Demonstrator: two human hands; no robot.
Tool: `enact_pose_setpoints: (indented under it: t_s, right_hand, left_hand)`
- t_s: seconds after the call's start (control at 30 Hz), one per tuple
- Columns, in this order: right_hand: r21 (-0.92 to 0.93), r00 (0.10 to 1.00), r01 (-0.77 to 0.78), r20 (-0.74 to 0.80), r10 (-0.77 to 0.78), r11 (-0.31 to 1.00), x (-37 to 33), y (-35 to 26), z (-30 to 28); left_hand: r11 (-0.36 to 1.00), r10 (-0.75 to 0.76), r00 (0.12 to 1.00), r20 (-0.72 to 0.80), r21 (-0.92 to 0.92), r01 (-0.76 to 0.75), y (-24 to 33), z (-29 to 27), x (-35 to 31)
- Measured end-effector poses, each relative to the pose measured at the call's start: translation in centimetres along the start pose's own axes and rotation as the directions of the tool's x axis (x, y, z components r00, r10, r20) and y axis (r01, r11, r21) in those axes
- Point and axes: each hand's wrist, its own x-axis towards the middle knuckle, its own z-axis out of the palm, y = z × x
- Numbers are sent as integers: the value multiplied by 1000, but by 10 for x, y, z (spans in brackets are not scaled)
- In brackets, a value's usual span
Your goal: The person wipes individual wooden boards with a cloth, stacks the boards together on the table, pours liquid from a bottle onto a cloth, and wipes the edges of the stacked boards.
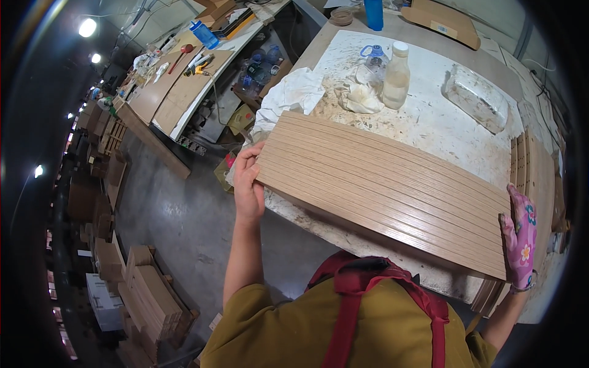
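A wood-grained panel [386, 196], marked by long parallel lines, is held slantwise above the near part of a white, stained table [423, 70]. Its left end is grasped by the bare left hand [249, 184], whose fingers are curled around the corner. The right end is clasped by the right hand [520, 238], which is covered by a pink flowered glove. Whether any weight is carried by the table cannot be told.

The near edge of the table is seen below the panel's near edge. Beyond the far edge, a strip of tabletop is left before the milky bottle [397, 80] and the crumpled cloth [358, 95]; more room is found toward the wrapped block [477, 98]. At the left, the panel's far corner is closely neighboured by a white cloth [291, 92]. At the right, little room is left beside the glove, as upright boards [521, 162] are placed near. Grey floor [184, 214] is seen left of the left forearm.
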Motion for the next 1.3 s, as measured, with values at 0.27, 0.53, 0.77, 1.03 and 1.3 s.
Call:
enact_pose_setpoints:
  t_s: [0.27, 0.53, 0.77, 1.03, 1.3]
  right_hand:
    - [-14, 1000, -11, 4, 11, 1000, -1, 2, 0]
    - [-2, 999, -30, 26, 30, 1000, 0, 0, 0]
    - [-6, 1000, 2, 31, -2, 1000, 1, 5, 2]
    - [-38, 997, 70, -29, -71, 997, 0, 8, 5]
    - [18, 1000, 9, -16, -9, 1000, 0, 4, 3]
  left_hand:
    - [995, 58, 998, -4, 77, -57, 1, 3, 2]
    - [996, 79, 997, -10, 39, -78, -1, 1, 4]
    - [996, 83, 997, -5, 44, -83, -2, 1, 5]
    - [995, 81, 996, -24, 58, -79, -2, 2, 6]
    - [992, 25, 999, -44, 129, -19, 11, 0, 12]
